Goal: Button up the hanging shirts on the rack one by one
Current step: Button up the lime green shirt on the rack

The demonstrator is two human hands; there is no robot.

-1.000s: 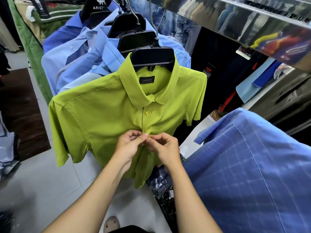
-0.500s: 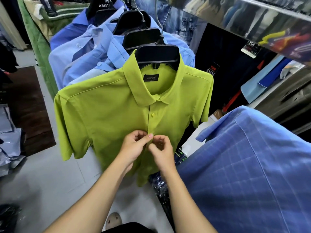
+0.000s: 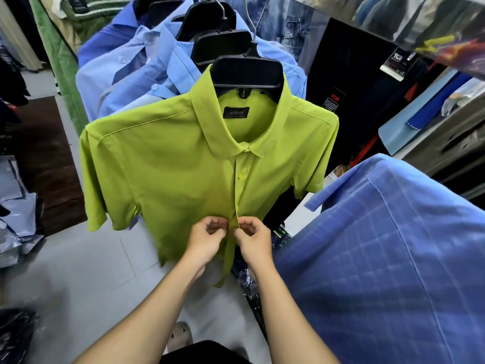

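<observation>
1. Lime-green short-sleeved shirt (image 3: pixel 168 164) hangs on a black plastic hanger (image 3: pixel 246 74) at front of the rack, collar and upper placket closed.
2. Left hand (image 3: pixel 207 239) and right hand (image 3: pixel 253 239), fingers pinching the placket edges either side, now sit lower than 1 s ago, so prob. one more button done and the next begun.
3. Behind: row of light-blue shirts (image 3: pixel 131 82), unbuttoned. Blue checked shirt (image 3: pixel 393 258) at right.
</observation>
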